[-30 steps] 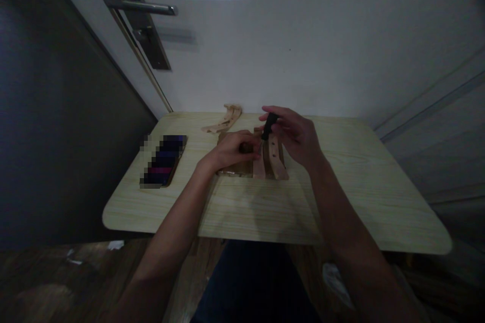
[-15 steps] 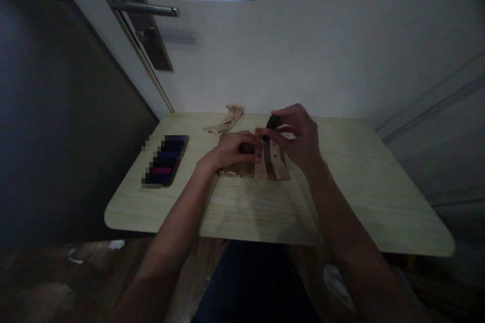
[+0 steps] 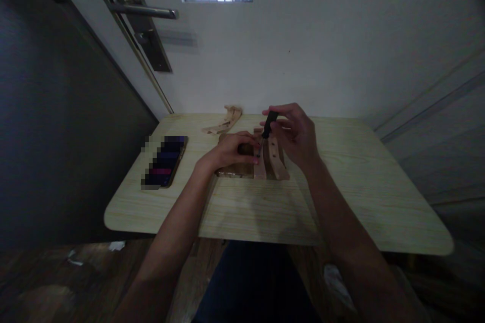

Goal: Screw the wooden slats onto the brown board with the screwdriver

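Note:
My right hand [image 3: 293, 133] grips the black handle of a small screwdriver [image 3: 268, 125], held nearly upright with its tip down on a set of pale wooden pieces [image 3: 271, 164] in the middle of the table. My left hand [image 3: 233, 150] lies curled over the left part of these pieces, fingertips pinched close to the screwdriver's tip. Several small dark holes show in the wooden strips. Whatever sits under the left fingers is hidden.
A light wood-grain table [image 3: 352, 202] with rounded corners stands against a white wall. A phone [image 3: 164, 161] lies at its left. Two curved wooden parts [image 3: 223, 122] rest at the far edge. A dark door with a metal handle [image 3: 142, 10] is at the left.
My right hand has turned the screwdriver handle between its fingers, and the handle now stands a little more upright. The left hand and wooden pieces have stayed put.

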A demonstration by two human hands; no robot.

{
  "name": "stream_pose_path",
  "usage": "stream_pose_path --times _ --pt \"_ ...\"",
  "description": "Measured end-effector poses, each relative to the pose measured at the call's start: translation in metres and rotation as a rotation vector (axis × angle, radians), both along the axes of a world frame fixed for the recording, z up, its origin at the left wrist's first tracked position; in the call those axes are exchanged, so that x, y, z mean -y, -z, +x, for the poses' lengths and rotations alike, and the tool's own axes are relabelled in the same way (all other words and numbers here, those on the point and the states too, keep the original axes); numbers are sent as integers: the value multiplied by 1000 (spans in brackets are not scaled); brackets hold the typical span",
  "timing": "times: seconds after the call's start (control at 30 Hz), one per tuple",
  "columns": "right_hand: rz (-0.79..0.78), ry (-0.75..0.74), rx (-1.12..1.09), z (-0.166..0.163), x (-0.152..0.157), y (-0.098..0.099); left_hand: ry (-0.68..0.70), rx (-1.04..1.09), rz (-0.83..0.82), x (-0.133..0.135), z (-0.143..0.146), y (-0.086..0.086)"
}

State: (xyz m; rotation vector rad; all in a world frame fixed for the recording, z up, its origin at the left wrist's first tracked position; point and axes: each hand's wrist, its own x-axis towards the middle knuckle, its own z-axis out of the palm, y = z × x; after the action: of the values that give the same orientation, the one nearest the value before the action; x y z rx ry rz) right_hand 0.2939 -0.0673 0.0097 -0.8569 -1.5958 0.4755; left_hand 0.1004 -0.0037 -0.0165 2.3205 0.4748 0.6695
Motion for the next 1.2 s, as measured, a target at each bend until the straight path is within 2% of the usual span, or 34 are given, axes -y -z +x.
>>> stream_pose_path --times 0.13,0.43,0.67,0.77,0.87,1.0,1.1,1.2 --pt "-12 46 1 -1 -1 -2 -9 -3 -17 2 0 -1" --pt "80 167 33 -7 -5 -1 -9 1 -31 -1 1 3" --pt "-20 -50 58 -1 3 -7 -13 17 -29 1 1 0" --pt "-48 -16 49 0 1 -6 -28 11 -29 1 1 1" --pt "4 75 46 -2 -3 -4 -8 25 -25 -1 1 4" --pt "54 125 44 -5 -4 -1 -4 25 -30 -3 1 7" --pt "26 75 42 -6 -2 -1 -16 17 -30 -2 1 6" --pt "-17 -55 11 -6 0 0 -13 16 -27 -1 1 5"
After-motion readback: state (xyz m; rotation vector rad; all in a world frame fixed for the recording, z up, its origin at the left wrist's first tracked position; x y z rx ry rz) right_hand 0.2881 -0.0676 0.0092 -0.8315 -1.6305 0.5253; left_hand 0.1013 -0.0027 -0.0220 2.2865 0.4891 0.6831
